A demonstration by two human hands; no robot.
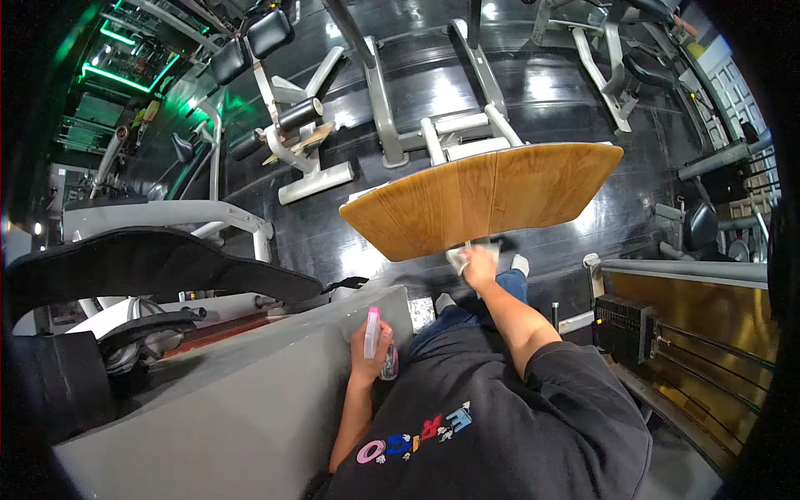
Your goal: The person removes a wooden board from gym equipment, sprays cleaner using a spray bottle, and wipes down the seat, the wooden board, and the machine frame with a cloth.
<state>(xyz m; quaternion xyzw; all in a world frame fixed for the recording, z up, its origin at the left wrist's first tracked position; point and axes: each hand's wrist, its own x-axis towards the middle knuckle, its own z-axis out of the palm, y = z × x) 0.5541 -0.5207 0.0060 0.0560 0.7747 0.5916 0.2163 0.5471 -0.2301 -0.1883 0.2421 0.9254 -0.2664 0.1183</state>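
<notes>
My left hand (367,354) is closed around a spray bottle (372,333) with a pink top, beside the grey panel (250,400). Out in front, my right hand (478,267) holds a pale cloth (457,257) at the near lower edge of a curved wooden board (492,196). The cloth shows on both sides of the fingers. The board is brown with visible grain and rests on a light metal frame (467,125).
Gym machines stand around on the dark floor (433,83). A black pad (167,262) juts in at the left above the grey panel. At the right are a weight stack (625,329) and a metal rail (683,271). My feet are below the board.
</notes>
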